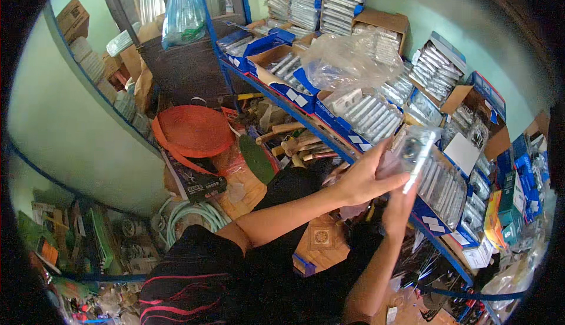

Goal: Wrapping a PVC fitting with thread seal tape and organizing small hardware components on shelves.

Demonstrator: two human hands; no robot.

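My left hand [372,175] is closed on the near left side of a clear plastic-wrapped packet [419,147], its thumb lying across the front. The packet has a shiny silver strip down one edge and something dark inside; I cannot make out the exact kind. From below, my right hand [401,198] grips the packet's lower end, its fingers partly hidden. Just under the packet, blue-and-white open boxes stand on the shelf. One of them, a box of wrapped packets [438,192], holds a row of similar flat silver pieces on edge.
More packets fill a box [368,116] along the blue shelf edge [329,128]. A crumpled clear bag [353,60] lies over the boxes. Below left are a red coiled hose [194,131], a pale green hose coil [191,222] and several wooden-handled tools [297,142]. A blue bag [183,10] hangs above.
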